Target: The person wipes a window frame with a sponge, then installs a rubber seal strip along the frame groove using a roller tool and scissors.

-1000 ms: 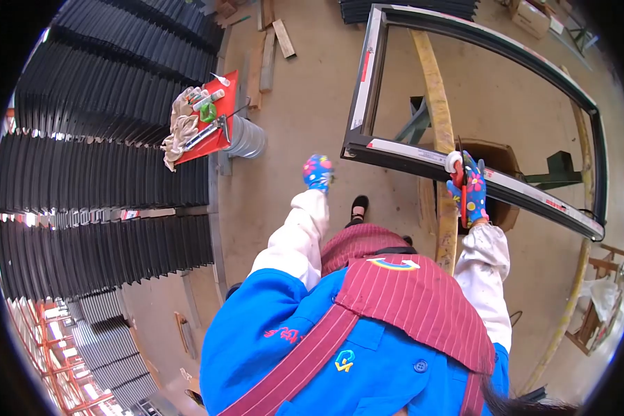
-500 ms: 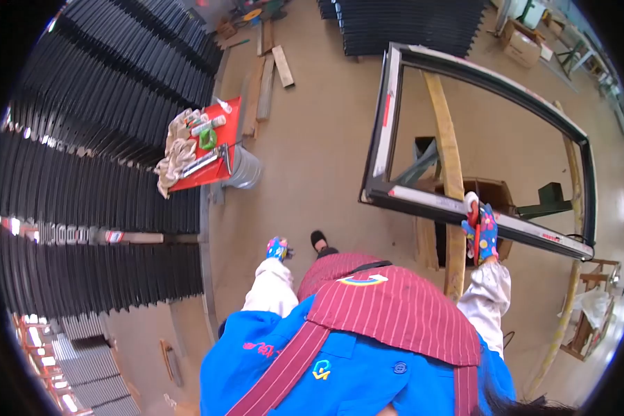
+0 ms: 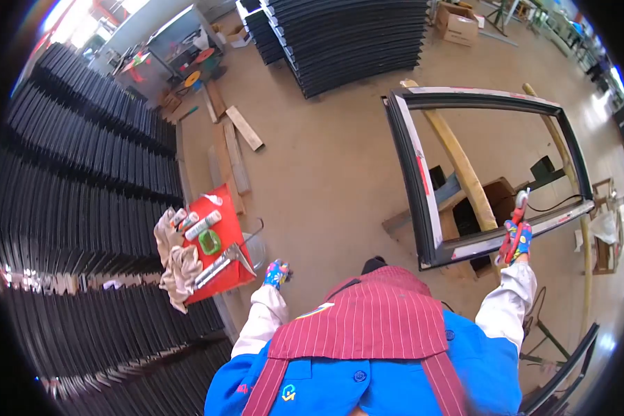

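Observation:
My right hand (image 3: 521,243), in a blue flowered glove, is closed on a red-handled hand tool (image 3: 513,232) with a pale rounded head; its exact kind is unclear. The tool overlaps the near side of a large black rectangular frame (image 3: 414,182), which has whitish strips and red-marked patches along its faces. Yellowish padded beams (image 3: 461,163) pass beneath the frame. My left hand (image 3: 276,274), gloved alike, hangs low beside the red-topped stand (image 3: 218,201). Its fingers are too small to make out, with a dark patch at their side.
On the stand lie a beige cloth (image 3: 180,267), white tubes (image 3: 202,226), a green roll (image 3: 209,242) and a caulking gun (image 3: 215,269). Tall stacks of black frames (image 3: 83,194) line the left. Another stack (image 3: 350,48) stands ahead, with wooden boards (image 3: 245,128) on the floor and a cardboard box (image 3: 457,24).
My view has shifted, so the stand appears lower and the far stack fuller. My right hand, still gripping the red tool, sits farther right along the frame's near side.

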`<state>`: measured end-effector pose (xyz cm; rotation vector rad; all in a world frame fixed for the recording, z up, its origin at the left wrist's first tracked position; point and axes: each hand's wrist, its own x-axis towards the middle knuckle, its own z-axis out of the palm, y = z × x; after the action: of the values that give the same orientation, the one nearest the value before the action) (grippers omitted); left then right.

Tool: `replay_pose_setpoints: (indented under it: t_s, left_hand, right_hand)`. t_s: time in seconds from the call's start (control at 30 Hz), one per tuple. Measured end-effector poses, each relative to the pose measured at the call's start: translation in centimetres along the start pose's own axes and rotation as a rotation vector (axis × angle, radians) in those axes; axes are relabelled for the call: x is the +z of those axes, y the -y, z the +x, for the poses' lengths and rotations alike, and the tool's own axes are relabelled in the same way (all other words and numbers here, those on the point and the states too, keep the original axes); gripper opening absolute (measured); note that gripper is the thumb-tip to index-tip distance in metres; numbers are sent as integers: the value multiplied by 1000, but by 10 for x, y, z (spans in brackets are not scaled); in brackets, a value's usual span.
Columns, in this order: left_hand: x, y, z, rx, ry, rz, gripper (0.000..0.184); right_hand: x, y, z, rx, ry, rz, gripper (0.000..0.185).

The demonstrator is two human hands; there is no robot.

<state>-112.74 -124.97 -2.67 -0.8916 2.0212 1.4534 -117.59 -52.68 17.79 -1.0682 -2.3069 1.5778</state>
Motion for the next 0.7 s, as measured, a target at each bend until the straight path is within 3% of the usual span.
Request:
replay_pose_setpoints:
  t_s: [0.07,0.13,0.17,0.27,0.33,0.47,0.5,0.63,0.67,0.7]
  left_hand:
    - [-3,-81,17,114,67,34,26]
    - [-8,-147,51,169,201,-62,27]
    - [-13,-178,67,216,331,-165,29]
    - [-35,-261,95,355,348,-135,29]
    - [-70,-268,149,381,228,-17,32]
    - [-147,-252,202,116,-18,192,31]
    - [-167,-211,236,57,-117,-88,30]
    - [-282,-215,204,-110,-334,479,26]
    - [-297,-233,200,-156,-349,542,25]
    - [-302,-253,209,-181,-347,587,24]
  right_hand:
    - [9,-48,57,-203,-78,71,44]
    - [43,6,54,93,-110,378,46]
    - [63,12,70,19,-87,621,51]
    - [132,57,114,30,-153,938,34]
    - [187,69,159,15,-125,993,22]
    - [278,118,214,163,-21,860,26]
    - [304,197,175,83,-151,867,35]
    - [340,236,227,100,-159,945,42]
    - [330,231,245,132,77,815,41]
    - [333,203,284,137,-92,940,43]
